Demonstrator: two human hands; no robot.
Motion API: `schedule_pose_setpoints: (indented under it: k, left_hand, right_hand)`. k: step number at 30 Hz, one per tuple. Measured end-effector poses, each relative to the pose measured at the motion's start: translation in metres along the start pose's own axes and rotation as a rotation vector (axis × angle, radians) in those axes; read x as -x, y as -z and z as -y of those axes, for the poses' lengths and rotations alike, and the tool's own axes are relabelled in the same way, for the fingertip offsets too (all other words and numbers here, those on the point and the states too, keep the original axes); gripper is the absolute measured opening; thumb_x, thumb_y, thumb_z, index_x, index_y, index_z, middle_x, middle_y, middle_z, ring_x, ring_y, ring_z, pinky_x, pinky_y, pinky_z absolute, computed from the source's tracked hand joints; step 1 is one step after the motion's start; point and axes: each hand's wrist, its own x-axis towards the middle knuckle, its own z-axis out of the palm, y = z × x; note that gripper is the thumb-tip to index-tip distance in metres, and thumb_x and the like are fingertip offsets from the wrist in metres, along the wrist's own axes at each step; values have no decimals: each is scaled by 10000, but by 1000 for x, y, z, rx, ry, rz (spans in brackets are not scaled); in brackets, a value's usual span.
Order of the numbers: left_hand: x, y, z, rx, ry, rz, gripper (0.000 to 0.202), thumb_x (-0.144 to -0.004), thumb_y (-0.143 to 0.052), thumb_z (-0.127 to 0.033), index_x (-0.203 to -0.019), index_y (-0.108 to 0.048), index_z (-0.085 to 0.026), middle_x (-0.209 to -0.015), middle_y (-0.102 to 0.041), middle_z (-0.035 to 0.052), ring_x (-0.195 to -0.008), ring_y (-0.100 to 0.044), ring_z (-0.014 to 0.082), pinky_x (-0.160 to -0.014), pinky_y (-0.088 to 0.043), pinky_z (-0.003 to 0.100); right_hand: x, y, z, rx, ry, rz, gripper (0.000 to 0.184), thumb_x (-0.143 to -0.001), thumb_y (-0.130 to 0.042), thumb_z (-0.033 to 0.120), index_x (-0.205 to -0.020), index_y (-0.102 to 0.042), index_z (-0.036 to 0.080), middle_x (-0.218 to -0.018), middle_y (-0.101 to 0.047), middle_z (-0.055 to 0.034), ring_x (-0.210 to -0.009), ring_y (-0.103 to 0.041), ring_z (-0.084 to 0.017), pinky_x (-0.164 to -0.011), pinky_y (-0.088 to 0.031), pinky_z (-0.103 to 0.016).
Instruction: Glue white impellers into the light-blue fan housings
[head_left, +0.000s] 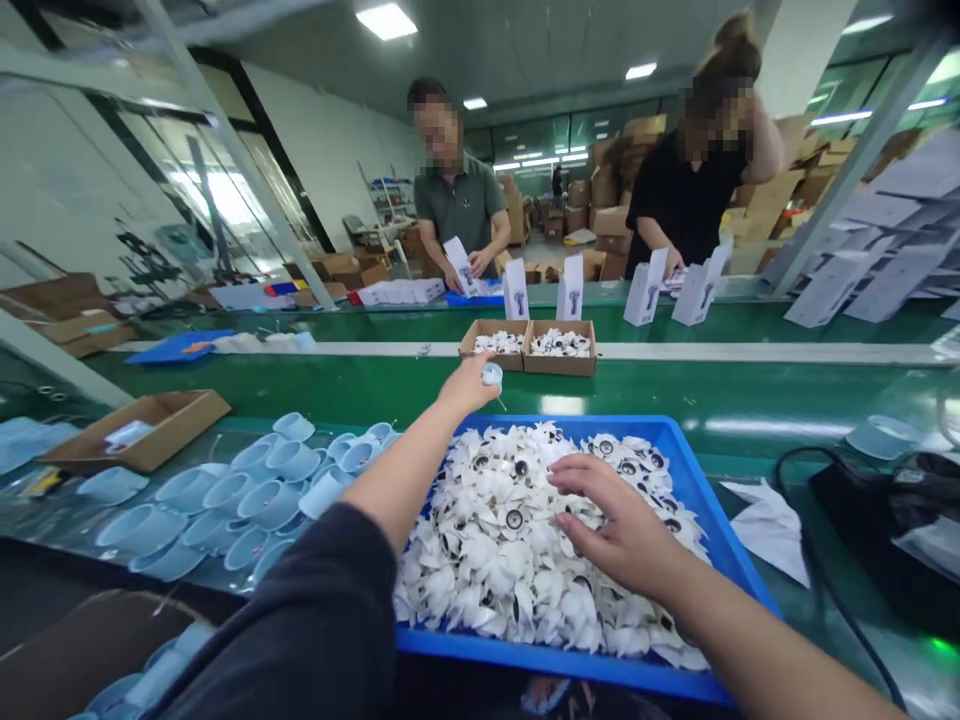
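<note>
Nearest, on the green surface, a blue tray holds a heap of white parts. The right hand rests on them, fingers spread, gripping nothing visible. The left hand, curled, pinches a pale blue cup beyond the tray's far rim, round end up. Farther off, a co-worker and another handle white boxes before stacked cartons.
</note>
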Motion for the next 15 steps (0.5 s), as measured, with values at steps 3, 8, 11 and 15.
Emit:
schedule_pose_setpoints:
  k: [3,8,11,15]
  left_hand:
    - [-19,-7,7,-35,22,174,341,-957,-619,-329,-1249,-585,-157,-1252,-603,105,-1066,-628,242,-897,-551,449]
    - [-9,-1,14,-20,-24,277,400,-955,-620,-346,-1306,-564,-162,-1365,-550,125,-1207,-570,287,-1005,-485,532]
    - [31,17,23,26,-85,279,535,-922,-656,-387,-1398,-515,-189,-1506,-449,135,-1365,-439,327,-1127,-350,559]
    - [142,48,58,141,-99,300,654,-848,-712,-487,-1444,-484,-343,-1512,-485,-16,-1379,-447,244,-1166,-326,339]
  right_hand:
    - [5,3,-1,59,35,-38,211,-953,-513,206,-1153,-580,220,-1260,-539,-115,-1198,-531,-233,-994,-499,-422]
    - [12,6,-5,171,83,-50,205,-984,-486,214,-1175,-544,259,-1252,-547,-94,-1173,-558,-217,-954,-532,-398]
    - [14,4,-8,253,177,-6,203,-974,-513,244,-1168,-547,293,-1230,-574,-71,-1141,-596,-213,-907,-572,-370]
    - [19,3,-22,243,311,71,215,-932,-569,306,-1141,-617,320,-1175,-624,-65,-1015,-659,-254,-796,-607,-381]
